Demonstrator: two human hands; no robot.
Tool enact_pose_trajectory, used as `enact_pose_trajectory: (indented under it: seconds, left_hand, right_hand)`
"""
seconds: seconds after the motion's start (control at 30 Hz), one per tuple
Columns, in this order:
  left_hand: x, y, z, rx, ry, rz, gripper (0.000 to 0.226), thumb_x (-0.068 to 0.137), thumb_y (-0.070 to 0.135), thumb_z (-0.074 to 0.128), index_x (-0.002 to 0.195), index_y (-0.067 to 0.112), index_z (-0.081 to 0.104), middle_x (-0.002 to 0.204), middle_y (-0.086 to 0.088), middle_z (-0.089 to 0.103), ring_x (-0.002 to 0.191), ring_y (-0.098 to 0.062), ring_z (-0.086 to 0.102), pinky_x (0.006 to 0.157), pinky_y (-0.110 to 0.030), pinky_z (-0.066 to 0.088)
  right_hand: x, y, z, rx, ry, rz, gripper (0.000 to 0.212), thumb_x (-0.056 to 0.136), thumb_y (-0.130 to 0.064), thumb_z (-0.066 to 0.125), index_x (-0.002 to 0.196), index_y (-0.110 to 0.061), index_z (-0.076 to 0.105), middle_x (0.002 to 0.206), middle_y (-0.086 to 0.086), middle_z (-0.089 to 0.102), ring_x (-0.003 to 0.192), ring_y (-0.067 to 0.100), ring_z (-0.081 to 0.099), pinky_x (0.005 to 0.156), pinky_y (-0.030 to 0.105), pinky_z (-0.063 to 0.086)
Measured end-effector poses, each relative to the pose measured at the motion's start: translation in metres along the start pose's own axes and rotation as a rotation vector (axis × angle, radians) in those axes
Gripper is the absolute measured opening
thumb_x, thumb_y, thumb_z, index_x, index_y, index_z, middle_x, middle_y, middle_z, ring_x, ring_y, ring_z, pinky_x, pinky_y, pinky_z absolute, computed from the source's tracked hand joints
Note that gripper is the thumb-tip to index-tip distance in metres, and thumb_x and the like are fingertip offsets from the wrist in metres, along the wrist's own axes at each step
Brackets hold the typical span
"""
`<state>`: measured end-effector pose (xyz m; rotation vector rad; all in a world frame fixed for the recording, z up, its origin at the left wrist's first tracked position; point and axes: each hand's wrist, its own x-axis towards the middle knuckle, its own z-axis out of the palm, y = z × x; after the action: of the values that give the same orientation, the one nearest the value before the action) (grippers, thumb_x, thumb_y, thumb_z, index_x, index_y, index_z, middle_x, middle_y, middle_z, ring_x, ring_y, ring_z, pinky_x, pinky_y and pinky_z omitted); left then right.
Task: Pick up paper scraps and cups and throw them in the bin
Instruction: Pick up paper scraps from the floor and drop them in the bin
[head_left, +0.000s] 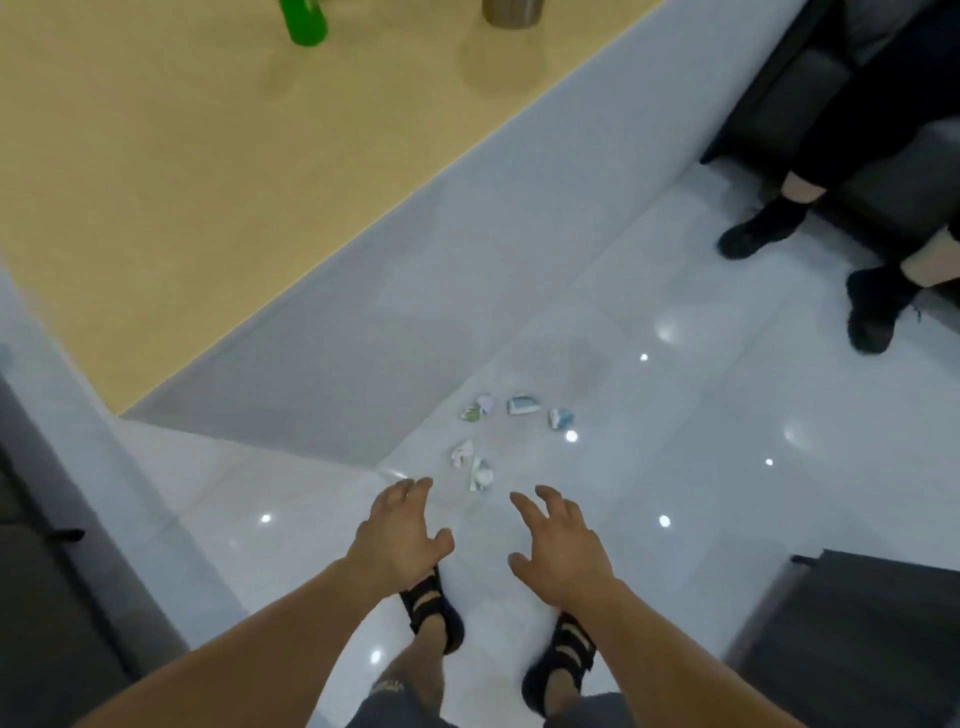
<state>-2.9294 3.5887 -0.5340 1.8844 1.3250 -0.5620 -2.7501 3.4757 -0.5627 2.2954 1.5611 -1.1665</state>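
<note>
While black sandals (434, 608) stand on the glossy floor (701, 441) at the near edge, the left hand (400, 535) and right hand (561, 545) hover side by side above it, fingers (524, 506) spread and loose, holding nothing. Just beyond the fingertips lie the paper scraps (523, 404), several small pieces in a loose cluster on bare tile. Dark furniture (857, 649) hems the near right. To the left, the worktop (156, 182) runs its white edge diagonally close by the scraps, with a green bottle (304, 21) and a metal tumbler (511, 11) at its far side. Far right, a seated person's black shoes (758, 234) rest well apart, open tile between.
</note>
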Motion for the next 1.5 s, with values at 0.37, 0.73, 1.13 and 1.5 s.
enact_pose_trajectory:
  seconds: [0.37,0.73,1.13,1.5]
  left_hand:
    - [0.274,-0.081,0.164,-0.176,-0.132,-0.175,0.075,0.09,0.041,0.06,0.151,0.02,0.022,0.152,-0.008,0.028,0.135,-0.025,0.036,0.111,-0.035,0.031]
    - [0.401,-0.156,0.288,-0.315,-0.11,-0.269,0.071,0.09,0.044,0.058,0.149,0.026,0.023,0.151,-0.002,0.032,0.13,-0.024,0.042,0.093,-0.028,0.032]
    - [0.397,-0.113,0.284,-0.689,-0.267,-0.289,0.044,0.09,0.038,0.059,0.129,0.021,0.051,0.117,0.002,0.06,0.107,-0.02,0.06,0.096,-0.042,0.049]
    - [0.399,-0.153,0.268,-0.521,-0.069,-0.336,0.025,0.091,0.025,0.059,0.108,0.008,0.052,0.096,-0.01,0.059,0.082,-0.027,0.062,0.071,-0.041,0.057]
  right_hand:
    - [0.275,0.091,0.186,-0.059,-0.116,0.007,0.079,0.089,-0.04,0.06,0.152,-0.031,0.013,0.156,0.004,0.009,0.137,0.029,0.023,0.096,0.045,0.04]
    - [0.449,0.126,0.331,-0.269,-0.039,-0.145,0.085,0.077,-0.032,0.073,0.146,-0.029,0.023,0.148,0.006,0.019,0.123,0.031,0.032,0.077,0.04,0.044]
    - [0.392,0.127,0.321,0.328,0.117,-0.355,0.074,0.071,-0.022,0.081,0.136,-0.005,0.049,0.131,0.015,0.046,0.114,0.03,0.053,0.085,0.037,0.054]
    - [0.433,0.124,0.273,-0.079,0.031,-0.544,0.092,0.076,-0.039,0.075,0.152,-0.021,0.027,0.156,0.012,0.023,0.137,0.036,0.03,0.104,0.047,0.041]
